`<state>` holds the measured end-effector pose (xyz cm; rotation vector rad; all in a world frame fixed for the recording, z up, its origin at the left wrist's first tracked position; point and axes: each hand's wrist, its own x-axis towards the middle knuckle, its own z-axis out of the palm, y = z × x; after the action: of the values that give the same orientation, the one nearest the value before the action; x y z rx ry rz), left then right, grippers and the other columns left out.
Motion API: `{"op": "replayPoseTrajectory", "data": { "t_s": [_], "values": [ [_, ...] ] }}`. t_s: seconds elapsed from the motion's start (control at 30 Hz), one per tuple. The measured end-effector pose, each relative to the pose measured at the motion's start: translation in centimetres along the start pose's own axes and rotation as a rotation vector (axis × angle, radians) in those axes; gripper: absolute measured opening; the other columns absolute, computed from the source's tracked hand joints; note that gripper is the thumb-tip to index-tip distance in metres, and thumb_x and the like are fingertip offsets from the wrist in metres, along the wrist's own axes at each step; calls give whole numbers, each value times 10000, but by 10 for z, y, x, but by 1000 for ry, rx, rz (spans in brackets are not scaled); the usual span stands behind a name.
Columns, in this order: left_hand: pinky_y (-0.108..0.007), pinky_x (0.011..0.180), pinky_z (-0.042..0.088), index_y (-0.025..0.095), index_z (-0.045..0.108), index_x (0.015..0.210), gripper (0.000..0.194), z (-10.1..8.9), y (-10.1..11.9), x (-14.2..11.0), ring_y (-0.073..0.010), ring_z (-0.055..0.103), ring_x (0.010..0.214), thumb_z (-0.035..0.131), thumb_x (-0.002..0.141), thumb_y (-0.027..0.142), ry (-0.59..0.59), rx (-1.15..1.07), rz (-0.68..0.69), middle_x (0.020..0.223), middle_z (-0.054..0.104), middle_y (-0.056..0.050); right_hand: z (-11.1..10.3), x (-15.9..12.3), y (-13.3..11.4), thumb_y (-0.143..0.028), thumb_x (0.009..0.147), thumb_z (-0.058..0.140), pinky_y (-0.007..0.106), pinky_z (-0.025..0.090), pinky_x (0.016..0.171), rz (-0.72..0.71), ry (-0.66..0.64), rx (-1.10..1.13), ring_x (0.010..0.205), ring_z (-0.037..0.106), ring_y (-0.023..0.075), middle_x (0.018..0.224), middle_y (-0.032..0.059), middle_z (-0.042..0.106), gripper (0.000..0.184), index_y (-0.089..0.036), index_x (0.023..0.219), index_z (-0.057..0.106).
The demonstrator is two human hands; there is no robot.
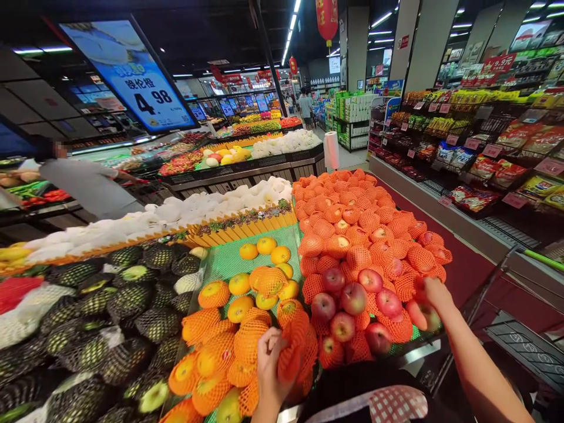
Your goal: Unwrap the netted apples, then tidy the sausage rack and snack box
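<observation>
Netting (294, 346) is clamped in the left grip (269, 357); the right grip (435, 295), fingertips hidden, I cannot judge

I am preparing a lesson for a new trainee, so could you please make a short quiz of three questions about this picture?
1. What does the person's left hand hold?
A) a phone
B) an orange-red foam net
C) a banana

2. True or false: in the picture, the bare apples lie to the right of the black-netted fruit.

3. Complete: the large hanging screen shows the price ____.

Key: 1 B; 2 true; 3 4.98.
</observation>
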<state>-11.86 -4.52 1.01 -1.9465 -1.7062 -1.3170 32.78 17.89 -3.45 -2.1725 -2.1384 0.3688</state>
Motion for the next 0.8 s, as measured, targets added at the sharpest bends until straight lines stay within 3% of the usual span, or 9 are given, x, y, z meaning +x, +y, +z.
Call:
{"op": "replayPoseTrajectory", "data": {
  "t_s": [0.1,0.17,0.27,0.37,0.5,0.67,0.73,0.8],
  "values": [
    [-318,723,604,191,626,957,152,5,6,5,-228,654,958,636,806,207,-19,-47,-21,1142,573,-134,2,-2,-16,-288,815,615,389,467,964,-276,-36,78,1027,654,273,958,135,708,148,-178,857,704],
    [-317,746,609,190,623,954,137,6,9,5,-232,672,974,632,818,196,-59,-76,-43,1144,608,-133,3,-2,-23,-402,843,600,408,428,1038,-386,-31,164,1101,621,280,1026,129,712,256,-189,930,711],
    [-309,764,612,202,607,997,158,6,9,0,-220,711,914,619,840,183,-104,-92,-45,1038,692,-101,3,-2,-22,-534,858,573,432,438,1022,-346,-39,201,1083,620,308,1039,153,714,414,-167,993,707],
    [-279,702,611,211,602,1059,211,7,4,-8,-203,732,803,609,848,201,-113,-101,-33,920,732,-67,4,-6,-10,-543,920,474,416,467,942,-273,18,202,969,645,305,958,159,710,448,-155,946,697],
    [-289,674,612,206,609,1056,238,11,5,-12,-206,736,756,652,835,280,-118,-137,-150,893,748,-59,12,-22,0,-499,992,352,406,466,914,-179,395,374,950,624,286,983,147,686,463,-167,945,672],
    [-353,697,623,187,644,988,218,23,26,4,-222,726,746,618,875,372,-223,-255,-380,853,744,-59,23,-41,-3,-571,927,525,426,480,949,126,829,792,1083,580,281,1126,163,599,445,-153,994,662],
    [-364,701,625,195,657,969,237,30,34,12,-226,724,732,624,868,407,-244,-296,-402,838,746,-58,23,-42,-5,-578,897,570,467,417,1054,190,933,917,1189,542,289,1215,166,582,439,-156,978,660],
    [-372,713,629,200,661,952,264,37,40,19,-236,730,750,634,855,443,-269,-322,-411,849,749,-63,21,-42,-6,-562,902,577,475,378,1095,165,938,1026,1213,538,273,1250,142,596,412,-171,1009,652]
  ]
}}
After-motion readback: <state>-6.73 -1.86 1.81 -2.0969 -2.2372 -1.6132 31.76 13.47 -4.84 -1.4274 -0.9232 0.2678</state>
